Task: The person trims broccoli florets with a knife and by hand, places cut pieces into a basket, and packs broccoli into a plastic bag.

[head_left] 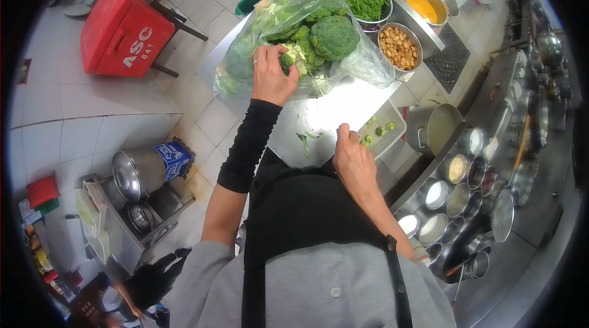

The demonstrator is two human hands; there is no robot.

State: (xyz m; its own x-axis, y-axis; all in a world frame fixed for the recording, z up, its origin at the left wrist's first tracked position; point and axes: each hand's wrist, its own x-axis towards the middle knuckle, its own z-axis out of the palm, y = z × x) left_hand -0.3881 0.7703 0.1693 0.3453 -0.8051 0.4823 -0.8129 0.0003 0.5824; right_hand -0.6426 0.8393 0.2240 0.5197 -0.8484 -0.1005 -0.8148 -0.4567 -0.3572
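A clear plastic bag (242, 52) full of broccoli lies at the far side of the steel table (288, 125). At its opening, my left hand (274, 76) has its fingers curled on a piece of broccoli (296, 57) with a pale cut stem. A large green broccoli head (334, 38) sits just right of those fingers. My right hand (356, 162) is closed above the table's near right part; what it grips, if anything, is hidden. Beside it is a pale tray (392, 128) with several small broccoli florets (380, 131). Green scraps (305, 142) lie on the steel between my hands.
Bowls of green beans (365, 3), brown chunks (399, 47) and orange liquid (423, 7) stand beyond the bag. A large pot (434, 128) and a counter with several metal containers (437, 194) are at right. A red box (126, 30) stands at left; another person (156, 279) is lower left.
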